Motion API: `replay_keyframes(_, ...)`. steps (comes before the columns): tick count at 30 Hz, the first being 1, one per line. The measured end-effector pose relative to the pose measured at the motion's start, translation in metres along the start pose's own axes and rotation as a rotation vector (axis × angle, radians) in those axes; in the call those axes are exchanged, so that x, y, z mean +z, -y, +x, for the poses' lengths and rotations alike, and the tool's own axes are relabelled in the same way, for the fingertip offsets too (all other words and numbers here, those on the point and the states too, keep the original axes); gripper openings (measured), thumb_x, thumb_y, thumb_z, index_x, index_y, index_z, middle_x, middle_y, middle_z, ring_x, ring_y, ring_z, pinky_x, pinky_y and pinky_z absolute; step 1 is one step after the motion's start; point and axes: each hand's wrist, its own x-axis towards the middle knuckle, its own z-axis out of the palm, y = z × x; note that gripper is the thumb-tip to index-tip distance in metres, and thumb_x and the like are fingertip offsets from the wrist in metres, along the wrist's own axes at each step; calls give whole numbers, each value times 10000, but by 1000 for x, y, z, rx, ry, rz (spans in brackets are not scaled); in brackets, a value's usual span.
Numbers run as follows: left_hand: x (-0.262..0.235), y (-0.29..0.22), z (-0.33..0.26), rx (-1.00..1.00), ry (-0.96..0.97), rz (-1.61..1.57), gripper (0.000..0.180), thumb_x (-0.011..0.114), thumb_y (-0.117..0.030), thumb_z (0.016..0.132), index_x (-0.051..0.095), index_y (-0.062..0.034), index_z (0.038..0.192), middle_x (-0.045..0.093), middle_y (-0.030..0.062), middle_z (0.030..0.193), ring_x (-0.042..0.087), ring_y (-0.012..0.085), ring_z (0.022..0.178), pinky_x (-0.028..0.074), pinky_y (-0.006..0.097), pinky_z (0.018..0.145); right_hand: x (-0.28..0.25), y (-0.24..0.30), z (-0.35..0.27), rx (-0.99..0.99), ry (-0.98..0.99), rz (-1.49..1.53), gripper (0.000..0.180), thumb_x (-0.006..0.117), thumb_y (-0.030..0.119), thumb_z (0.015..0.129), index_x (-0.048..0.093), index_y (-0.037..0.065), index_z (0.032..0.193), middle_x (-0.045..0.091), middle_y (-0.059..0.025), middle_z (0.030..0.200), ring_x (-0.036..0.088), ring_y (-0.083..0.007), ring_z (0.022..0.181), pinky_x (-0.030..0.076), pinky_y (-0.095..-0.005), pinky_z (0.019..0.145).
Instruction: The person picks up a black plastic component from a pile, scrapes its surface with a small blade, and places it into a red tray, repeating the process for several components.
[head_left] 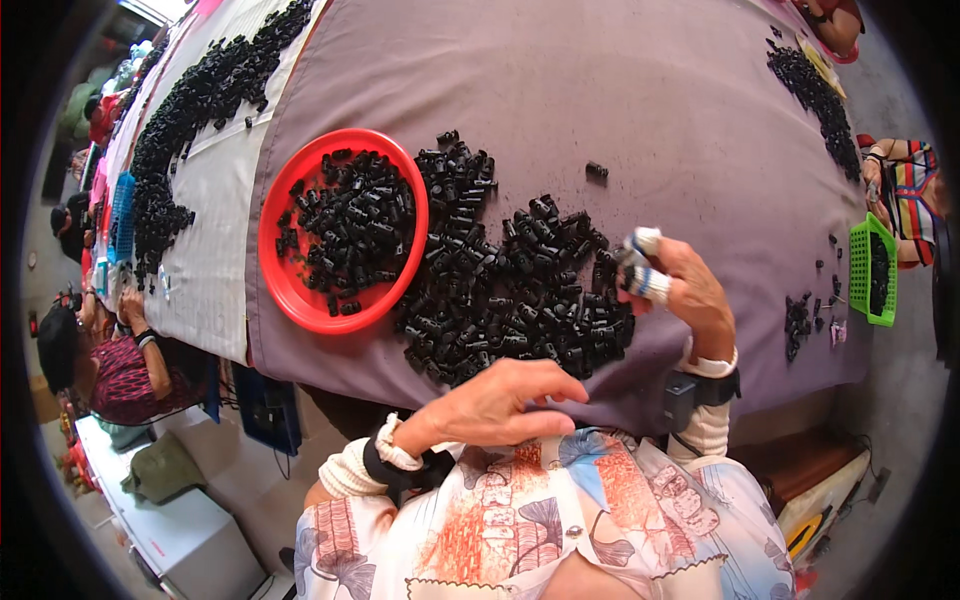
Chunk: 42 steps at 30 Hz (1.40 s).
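A heap of small black cylindrical plastic parts [540, 290] lies in front of me on the purple-grey tablecloth [520, 70]. My right hand [695, 295] is at the heap's right edge, with white wraps on its fingertips. Its thumb and fingers pinch a dark piece that looks like one of these black parts, mostly hidden and slightly blurred. Near the table's front edge, my left hand [495, 405] hovers with its fingers stretched out and holds nothing. A round red tray [272, 270] at the heap's left holds many of the same parts.
One loose black part [596, 171] lies beyond the heap. At the right stand a green basket [860, 275] and a scattered row of parts [815, 105], with a person's hand [873, 175] nearby. A long pile [165, 165] covers the white cloth at left, where other people sit.
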Motion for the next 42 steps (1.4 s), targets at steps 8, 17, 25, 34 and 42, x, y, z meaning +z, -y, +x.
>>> replay_keyframes(8, 10, 29, 20, 190, -96, 241, 295, 645, -174, 789, 579, -16, 1030, 580, 146, 1057, 575, 274, 962, 472, 344, 801, 3, -38, -28, 136, 62, 36, 195, 529, 84, 792, 568, 27, 975, 602, -41, 733, 553, -97, 586, 451, -222, 530)
replay_keyframes(17, -25, 30, 33, 154, -282, 285, 238, 660, -91, 768, 597, 9, 975, 605, 86, 888, 603, 157, 799, 484, 271, 709, 32, -17, 32, 7, 61, 22, 239, 518, 92, 800, 562, 30, 1027, 587, -33, 718, 542, -104, 571, 441, -235, 510)
replay_keyframes(25, -38, 3, -4, 153, -339, 246, 258, 677, -72, 735, 609, 10, 970, 621, 98, 929, 596, 173, 830, 472, 280, 730, 18, 0, 27, -96, -35, 3, 172, 511, 109, 825, 567, 26, 966, 586, -32, 728, 543, -88, 579, 434, -228, 511)
replay_keyframes(34, -10, 27, -46, -10, -57, 187, 307, 659, -179, 786, 596, 2, 1026, 620, 133, 962, 610, 233, 885, 482, 312, 763, 37, -42, -40, 15, 446, 77, 140, 540, 102, 841, 558, 17, 951, 607, -39, 752, 589, -107, 646, 468, -251, 581)
replay_keyframes(42, -28, 40, -26, 103, -312, 187, 278, 670, -89, 764, 600, 17, 1011, 597, 126, 1065, 586, 200, 961, 469, 300, 814, 47, -33, 0, -68, 281, 15, 168, 531, 137, 821, 564, 25, 943, 614, -46, 745, 573, -110, 672, 454, -246, 603)
